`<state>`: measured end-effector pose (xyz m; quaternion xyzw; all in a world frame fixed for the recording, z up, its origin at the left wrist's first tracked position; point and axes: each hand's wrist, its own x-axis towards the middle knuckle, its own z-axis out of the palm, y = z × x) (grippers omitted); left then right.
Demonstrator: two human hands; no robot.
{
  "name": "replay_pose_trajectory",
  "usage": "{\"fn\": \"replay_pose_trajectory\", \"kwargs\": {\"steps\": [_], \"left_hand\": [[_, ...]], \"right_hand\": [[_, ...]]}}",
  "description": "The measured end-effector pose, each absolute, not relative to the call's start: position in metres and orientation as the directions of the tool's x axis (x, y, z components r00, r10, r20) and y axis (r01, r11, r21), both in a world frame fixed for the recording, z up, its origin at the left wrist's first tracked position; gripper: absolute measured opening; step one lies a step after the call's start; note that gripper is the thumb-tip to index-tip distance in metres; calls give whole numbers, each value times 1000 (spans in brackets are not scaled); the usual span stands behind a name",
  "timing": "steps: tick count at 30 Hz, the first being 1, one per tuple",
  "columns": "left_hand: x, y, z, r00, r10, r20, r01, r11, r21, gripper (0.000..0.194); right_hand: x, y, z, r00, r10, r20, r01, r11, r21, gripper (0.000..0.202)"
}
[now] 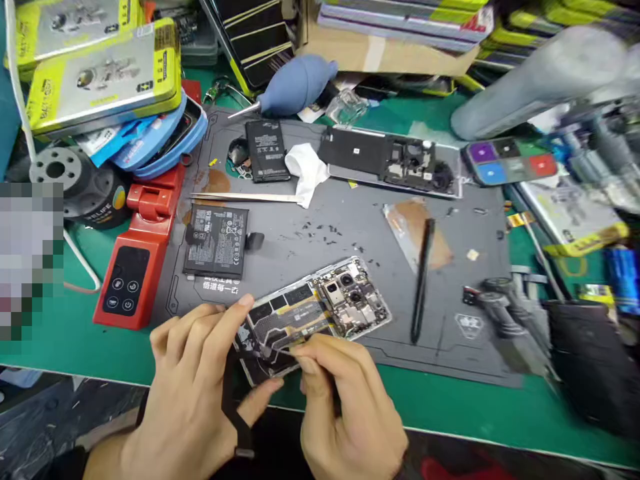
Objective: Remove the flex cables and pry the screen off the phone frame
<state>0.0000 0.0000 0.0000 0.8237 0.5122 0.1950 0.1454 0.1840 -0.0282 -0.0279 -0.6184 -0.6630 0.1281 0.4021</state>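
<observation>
An opened phone (305, 313), its circuit board and camera modules exposed, lies tilted over the front of the grey work mat. My left hand (200, 373) grips its left end, fingers on the far edge and thumb at the near edge. A black strap (231, 407) runs by that palm. My right hand (345, 393) is closed in a pinch over the phone's near edge, close to a flat flex cable (295, 320); what is between those fingertips is too small to make out. A removed phone battery (217, 241) lies behind my left hand.
Tweezers (245, 197), another battery (268, 151), white tissue (306, 172) and a second phone shell (390, 160) lie on the mat (320, 247). A black pen-like tool (423, 280) is at right. A red device (135, 267) stands left; a blue air blower (300, 83) sits behind.
</observation>
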Motion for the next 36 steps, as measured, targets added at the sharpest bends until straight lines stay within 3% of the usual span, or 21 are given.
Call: {"fn": "replay_pose_trajectory", "kwargs": {"steps": [23,31,36], "left_hand": [[4,2,-12,379,893,244,794,-449,410,58],[5,2,-18,361,885,294,801,-456,388,57],[4,2,-18,355,883,307,800,-457,388,55]], "right_hand": [[170,-34,-32,254,891,376,705,96,-703,18],[182,-30,-27,-33,902,431,825,268,-497,23],[199,-25,-15,-197,916,350,778,363,-512,28]]}}
